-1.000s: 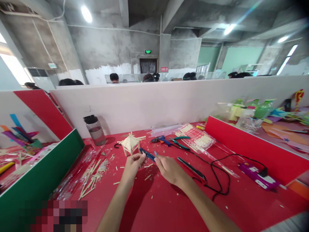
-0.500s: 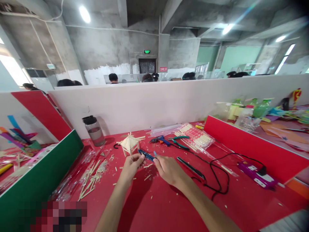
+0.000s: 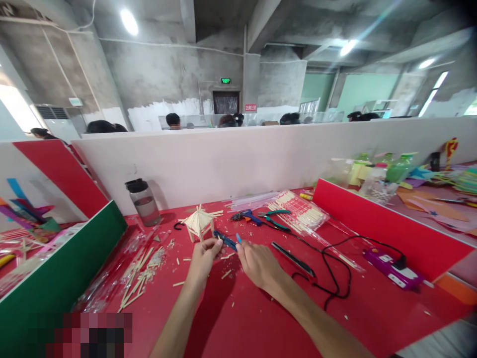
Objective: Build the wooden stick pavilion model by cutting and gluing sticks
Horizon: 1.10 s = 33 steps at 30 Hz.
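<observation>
My right hand [image 3: 257, 261] is closed on a dark blue tool [image 3: 228, 241], which points up and to the left. A light blue tip [image 3: 239, 238] sticks up beside that hand's fingers. At the tool's far end, the fingertips of my left hand [image 3: 206, 253] are pinched together; what they hold is too small to make out. Just beyond my left hand stands a small pavilion of pale sticks [image 3: 200, 223] with a pointed roof. Short stick offcuts [image 3: 226, 274] lie under and around both hands on the red table [image 3: 238, 328].
A blue glue gun [image 3: 248, 216], green-handled pliers [image 3: 278, 219], a black cutter [image 3: 292, 259] and a stick bundle [image 3: 301, 209] lie on the right, with a purple power strip [image 3: 393, 268] and cable. A bottle [image 3: 144, 204] and loose sticks [image 3: 137, 283] are on the left.
The whole view has shifted slightly. Both hands keep nearly the same places around the blue tool, and nothing has been let go.
</observation>
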{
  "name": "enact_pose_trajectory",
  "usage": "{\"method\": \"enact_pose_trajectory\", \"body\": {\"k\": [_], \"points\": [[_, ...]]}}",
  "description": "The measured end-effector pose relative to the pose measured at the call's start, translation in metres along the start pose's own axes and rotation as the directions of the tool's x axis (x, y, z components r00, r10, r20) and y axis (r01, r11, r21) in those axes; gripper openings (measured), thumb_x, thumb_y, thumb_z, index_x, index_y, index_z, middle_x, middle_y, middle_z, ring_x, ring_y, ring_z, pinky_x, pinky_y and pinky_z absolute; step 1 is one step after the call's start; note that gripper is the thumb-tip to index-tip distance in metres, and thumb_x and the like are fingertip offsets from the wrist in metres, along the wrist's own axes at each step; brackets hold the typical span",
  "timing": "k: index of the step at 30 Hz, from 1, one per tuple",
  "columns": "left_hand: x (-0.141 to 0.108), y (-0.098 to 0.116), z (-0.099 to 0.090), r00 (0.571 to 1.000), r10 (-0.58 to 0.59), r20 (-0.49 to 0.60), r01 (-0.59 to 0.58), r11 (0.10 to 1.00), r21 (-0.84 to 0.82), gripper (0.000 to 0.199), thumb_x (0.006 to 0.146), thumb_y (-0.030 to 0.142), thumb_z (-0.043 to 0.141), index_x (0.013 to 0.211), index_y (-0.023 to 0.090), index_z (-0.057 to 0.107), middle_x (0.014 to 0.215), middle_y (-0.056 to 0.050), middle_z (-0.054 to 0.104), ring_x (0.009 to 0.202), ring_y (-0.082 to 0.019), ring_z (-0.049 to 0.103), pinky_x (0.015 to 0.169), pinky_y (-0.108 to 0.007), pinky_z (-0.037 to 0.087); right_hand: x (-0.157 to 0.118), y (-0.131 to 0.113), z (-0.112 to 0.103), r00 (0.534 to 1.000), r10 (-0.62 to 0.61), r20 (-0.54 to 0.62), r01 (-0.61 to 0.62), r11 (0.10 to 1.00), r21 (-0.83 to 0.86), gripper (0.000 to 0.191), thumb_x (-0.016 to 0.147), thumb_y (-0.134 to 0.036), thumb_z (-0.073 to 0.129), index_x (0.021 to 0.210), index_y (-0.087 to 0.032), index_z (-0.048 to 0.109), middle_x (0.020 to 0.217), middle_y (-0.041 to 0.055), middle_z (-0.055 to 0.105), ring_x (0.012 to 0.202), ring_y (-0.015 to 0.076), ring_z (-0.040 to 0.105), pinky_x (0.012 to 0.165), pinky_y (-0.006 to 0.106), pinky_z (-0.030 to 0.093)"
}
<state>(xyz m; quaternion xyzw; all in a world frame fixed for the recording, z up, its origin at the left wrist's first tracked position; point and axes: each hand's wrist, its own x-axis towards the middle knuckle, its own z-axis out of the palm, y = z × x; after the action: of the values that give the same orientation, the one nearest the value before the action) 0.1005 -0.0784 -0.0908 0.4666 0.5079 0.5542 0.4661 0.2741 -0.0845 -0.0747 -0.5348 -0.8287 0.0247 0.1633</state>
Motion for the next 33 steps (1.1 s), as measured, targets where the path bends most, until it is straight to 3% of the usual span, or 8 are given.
{"method": "enact_pose_trajectory", "body": {"k": [8, 13, 17, 19, 21, 25, 27, 33], "points": [[-0.001, 0.005, -0.001, 0.998, 0.061, -0.006, -0.06, 0.995, 0.081, 0.044, 0.065, 0.057, 0.071, 0.06, 0.014, 0.065, 0.053, -0.002, 0.06, 0.051, -0.012, 0.048, 0.053, -0.023, 0.036, 0.002, -0.005, 0.007, 0.999, 0.033, 0.006, -0.033, 0.999, 0.009, 0.052, 0.103, -0.036, 0.015, 0.102, -0.014, 0.062, 0.082, 0.0162, 0.073, 0.075, 0.0253, 0.071, 0.066, 0.031, 0.047], [-0.011, 0.014, 0.018, 0.98, 0.148, 0.134, -0.165, 0.978, 0.13, 0.041, 0.073, 0.053, 0.066, 0.061, 0.014, 0.064, 0.056, -0.002, 0.059, 0.055, -0.014, 0.051, 0.056, -0.024, 0.039, 0.008, 0.002, 0.013, 0.994, 0.101, 0.029, -0.101, 0.995, 0.016, 0.048, 0.103, -0.038, 0.02, 0.102, -0.015, 0.062, 0.085, 0.0155, 0.073, 0.077, 0.0246, 0.071, 0.069, 0.031, 0.046], [-0.017, 0.017, 0.024, 0.966, 0.218, 0.138, -0.234, 0.966, 0.113, 0.038, 0.08, 0.051, 0.062, 0.068, 0.015, 0.064, 0.061, -0.001, 0.059, 0.061, -0.014, 0.053, 0.06, -0.024, 0.041, 0.016, 0.018, 0.013, 0.989, 0.117, -0.095, -0.089, 0.961, 0.263, 0.049, 0.102, -0.04, 0.018, 0.096, -0.016, 0.06, 0.082, 0.0113, 0.071, 0.077, 0.022, 0.069, 0.071, 0.029, 0.046], [-0.017, 0.017, 0.023, 0.963, 0.229, 0.143, -0.246, 0.962, 0.117, 0.038, 0.082, 0.051, 0.06, 0.07, 0.015, 0.063, 0.062, -0.001, 0.058, 0.062, -0.014, 0.053, 0.061, -0.023, 0.041, 0.02, 0.025, 0.013, 0.975, 0.168, -0.146, -0.06, 0.83, 0.554, 0.055, 0.101, -0.048, 0.016, 0.088, -0.016, 0.059, 0.075, 0.0084, 0.068, 0.07, 0.0197, 0.066, 0.066, 0.028, 0.047], [-0.018, 0.016, 0.022, 0.955, 0.234, 0.184, -0.26, 0.956, 0.134, 0.038, 0.084, 0.05, 0.058, 0.07, 0.014, 0.062, 0.062, 0.0, 0.056, 0.061, -0.013, 0.05, 0.059, -0.023, 0.039, 0.023, 0.028, 0.012, 0.973, 0.211, -0.095, -0.038, 0.552, 0.833, 0.053, 0.095, -0.06, 0.03, 0.088, -0.016, 0.059, 0.069, 0.0048, 0.065, 0.059, 0.0173, 0.063, 0.059, 0.028, 0.049], [-0.019, 0.012, 0.024, 0.936, 0.23, 0.267, -0.286, 0.939, 0.193, 0.04, 0.086, 0.049, 0.056, 0.069, 0.014, 0.062, 0.059, 0.001, 0.051, 0.057, -0.011, 0.043, 0.055, -0.021, 0.033, 0.024, 0.027, 0.008, 0.976, 0.218, -0.007, -0.007, 0.064, 0.998, 0.049, 0.071, -0.051, 0.074, 0.102, -0.015, 0.06, 0.081, 0.0046, 0.07, 0.066, 0.018, 0.065, 0.067, 0.031, 0.054], [-0.019, 0.01, 0.025, 0.933, 0.231, 0.276, -0.302, 0.921, 0.247, 0.039, 0.087, 0.048, 0.054, 0.069, 0.014, 0.061, 0.059, 0.002, 0.05, 0.057, -0.011, 0.042, 0.055, -0.022, 0.032, 0.023, 0.027, 0.007, 0.983, 0.181, 0.017, -0.016, -0.004, 1.0, 0.048, 0.066, -0.043, 0.08, 0.102, -0.016, 0.062, 0.086, 0.0047, 0.071, 0.073, 0.0189, 0.066, 0.074, 0.033, 0.054], [-0.019, 0.007, 0.022, 0.899, 0.297, 0.321, -0.422, 0.781, 0.46, 0.034, 0.091, 0.041, 0.051, 0.068, 0.017, 0.061, 0.062, 0.0, 0.055, 0.059, -0.014, 0.047, 0.058, -0.024, 0.033, 0.022, 0.028, 0.011, 0.991, 0.105, 0.079, -0.085, 0.057, 0.995, 0.038, 0.065, -0.035, 0.082, 0.093, -0.015, 0.067, 0.076, 0.0007, 0.069, 0.066, 0.0162, 0.064, 0.07, 0.029, 0.053]]}}
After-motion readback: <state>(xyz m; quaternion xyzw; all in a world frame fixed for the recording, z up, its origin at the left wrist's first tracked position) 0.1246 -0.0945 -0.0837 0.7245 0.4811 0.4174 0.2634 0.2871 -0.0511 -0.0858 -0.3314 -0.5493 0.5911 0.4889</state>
